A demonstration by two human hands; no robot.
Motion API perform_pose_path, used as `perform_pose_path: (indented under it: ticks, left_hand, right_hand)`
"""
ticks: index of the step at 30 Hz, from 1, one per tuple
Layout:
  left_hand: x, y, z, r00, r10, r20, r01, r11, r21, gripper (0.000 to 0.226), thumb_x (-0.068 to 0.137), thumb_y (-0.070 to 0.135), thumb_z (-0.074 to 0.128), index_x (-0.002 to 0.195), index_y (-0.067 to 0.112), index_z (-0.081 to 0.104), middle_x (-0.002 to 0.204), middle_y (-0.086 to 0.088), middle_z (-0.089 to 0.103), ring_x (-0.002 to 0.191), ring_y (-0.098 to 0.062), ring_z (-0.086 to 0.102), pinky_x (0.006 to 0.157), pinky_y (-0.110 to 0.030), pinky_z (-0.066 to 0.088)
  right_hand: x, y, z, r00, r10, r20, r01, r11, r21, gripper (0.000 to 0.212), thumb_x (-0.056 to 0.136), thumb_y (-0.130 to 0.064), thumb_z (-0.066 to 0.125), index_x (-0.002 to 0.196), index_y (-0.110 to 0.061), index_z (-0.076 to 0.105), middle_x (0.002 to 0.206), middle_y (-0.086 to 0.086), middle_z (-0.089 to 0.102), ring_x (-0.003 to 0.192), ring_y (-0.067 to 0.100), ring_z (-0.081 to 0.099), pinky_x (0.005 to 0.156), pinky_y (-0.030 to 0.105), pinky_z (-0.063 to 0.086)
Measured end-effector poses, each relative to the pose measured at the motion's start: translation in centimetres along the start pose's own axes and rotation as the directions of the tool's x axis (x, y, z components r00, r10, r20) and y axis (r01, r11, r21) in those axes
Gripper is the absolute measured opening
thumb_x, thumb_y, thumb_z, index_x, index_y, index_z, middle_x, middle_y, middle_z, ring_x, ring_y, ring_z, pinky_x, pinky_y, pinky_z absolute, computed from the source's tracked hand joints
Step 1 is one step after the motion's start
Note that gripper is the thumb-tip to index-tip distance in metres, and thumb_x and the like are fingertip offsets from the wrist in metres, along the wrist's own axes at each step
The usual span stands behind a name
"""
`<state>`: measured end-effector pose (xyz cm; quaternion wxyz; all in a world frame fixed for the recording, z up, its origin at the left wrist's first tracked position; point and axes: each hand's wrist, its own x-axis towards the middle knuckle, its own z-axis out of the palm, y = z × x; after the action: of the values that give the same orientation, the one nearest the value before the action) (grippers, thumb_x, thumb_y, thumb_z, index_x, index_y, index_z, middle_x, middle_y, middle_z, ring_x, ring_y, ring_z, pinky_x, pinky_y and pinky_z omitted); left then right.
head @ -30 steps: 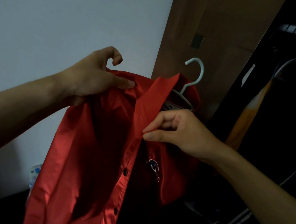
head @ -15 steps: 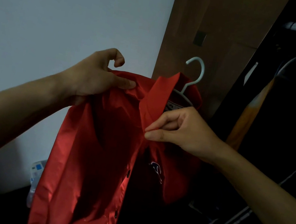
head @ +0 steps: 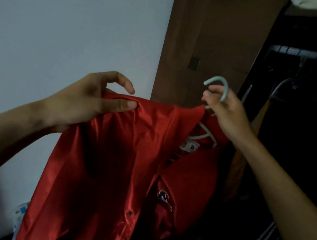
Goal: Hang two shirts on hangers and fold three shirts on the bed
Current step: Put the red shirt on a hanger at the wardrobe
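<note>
Glossy red satin button-front shirt (head: 117, 167) draped on pale plastic hanger (head: 219, 88), held up before dark open wardrobe (head: 303, 142). Right hand (head: 225, 111) clasping the hook, likely to carry the weight. Left hand (head: 85, 102) pinching the shoulder seam, keeping fabric spread.

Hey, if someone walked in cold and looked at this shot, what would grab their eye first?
The red shirt, glossy and bright, fills the centre and hangs on a pale hanger. The left hand pinches its shoulder at centre left, and the right hand grips the hanger's hook at upper right. Behind them on the right is a dark wardrobe with a rail.
</note>
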<state>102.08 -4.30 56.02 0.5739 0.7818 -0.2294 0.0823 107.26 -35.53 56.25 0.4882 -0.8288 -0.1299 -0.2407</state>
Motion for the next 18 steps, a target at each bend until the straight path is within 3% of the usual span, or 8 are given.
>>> perform_pose_path:
  ticks: [2,4,6,8,10,13,16,18]
  left_hand:
    - [0.0,0.3,0.1,0.998,0.052,0.019,-0.054,0.994,0.097,0.015,0.087,0.026,0.074,0.097,0.016,0.072,0.075,-0.003,0.075,0.069,-0.011,0.069,0.068,-0.017,0.054]
    - [0.0,0.3,-0.2,0.992,0.121,0.036,-0.126,0.965,0.230,0.019,0.089,0.032,0.071,0.087,0.013,0.070,0.076,-0.012,0.069,0.069,-0.017,0.064,0.068,-0.025,0.050]
    - [0.2,0.1,-0.8,0.980,0.199,-0.008,-0.188,0.937,0.295,0.024,0.090,0.033,0.069,0.082,0.011,0.063,0.074,-0.021,0.060,0.063,-0.016,0.052,0.061,-0.023,0.042]
    - [0.5,-0.5,-2.2,0.960,0.244,-0.136,-0.185,0.921,0.342,0.023,0.089,0.033,0.071,0.083,0.013,0.062,0.076,-0.018,0.066,0.065,-0.014,0.056,0.062,-0.024,0.045]
    - [0.9,-1.9,-4.8,0.948,0.195,-0.250,-0.123,0.953,0.278,0.026,0.083,0.038,0.075,0.085,0.015,0.064,0.087,-0.015,0.075,0.074,-0.017,0.066,0.068,-0.026,0.053]
    - [0.9,-3.4,-7.1,0.984,0.018,-0.177,0.029,0.965,0.261,0.050,0.067,0.061,0.084,0.088,0.019,0.069,0.092,-0.012,0.078,0.085,-0.028,0.071,0.072,-0.030,0.060]
    - [2.2,-4.5,-4.5,0.999,0.022,0.024,-0.029,0.939,0.342,0.016,0.087,0.027,0.080,0.098,0.022,0.070,0.099,-0.007,0.077,0.097,-0.035,0.074,0.083,-0.047,0.058]
    - [3.4,-4.8,-2.3,0.993,0.015,0.118,-0.062,0.914,0.401,0.033,0.092,0.004,0.071,0.108,0.032,0.067,0.111,0.007,0.074,0.102,-0.017,0.074,0.087,-0.045,0.060]
  right_hand:
    - [0.2,-0.2,-0.2,0.998,-0.062,-0.018,0.062,0.998,-0.008,0.038,0.102,-0.041,0.051,0.087,-0.013,0.073,0.084,0.009,0.075,0.074,0.015,0.070,0.066,0.025,0.051]
    - [0.3,-0.5,-0.9,0.993,-0.114,-0.031,0.113,0.993,-0.035,0.050,0.104,-0.039,0.048,0.072,-0.008,0.071,0.075,0.013,0.074,0.064,0.019,0.068,0.058,0.026,0.053]
    - [0.5,-0.8,-1.6,0.992,-0.119,-0.038,0.117,0.992,-0.047,0.053,0.104,-0.038,0.048,0.075,0.000,0.071,0.073,0.014,0.073,0.062,0.019,0.070,0.056,0.024,0.055]
    - [1.0,-0.8,-2.3,0.996,-0.065,-0.067,0.064,0.998,-0.024,0.054,0.104,-0.037,0.048,0.079,0.005,0.070,0.071,0.009,0.073,0.059,0.014,0.070,0.054,0.022,0.056]
    - [1.8,-0.7,-3.7,0.994,0.023,-0.107,-0.021,1.000,0.020,0.050,0.104,-0.037,0.048,0.078,0.002,0.067,0.070,0.007,0.073,0.053,0.013,0.069,0.048,0.024,0.055]
    - [3.1,-1.2,-5.4,0.988,0.047,-0.144,-0.055,0.997,-0.050,0.047,0.104,-0.038,0.048,0.078,-0.001,0.064,0.073,0.017,0.073,0.042,0.017,0.065,0.040,0.024,0.049]
    - [4.5,-2.8,-5.1,0.989,-0.117,-0.092,0.097,0.975,-0.199,0.054,0.103,-0.039,0.048,0.074,0.002,0.067,0.072,0.021,0.073,0.040,0.020,0.063,0.037,0.024,0.046]
    - [5.3,-3.7,-5.1,0.983,-0.171,-0.069,0.150,0.959,-0.239,0.054,0.103,-0.038,0.047,0.071,0.002,0.066,0.068,0.018,0.073,0.040,0.020,0.063,0.037,0.024,0.047]
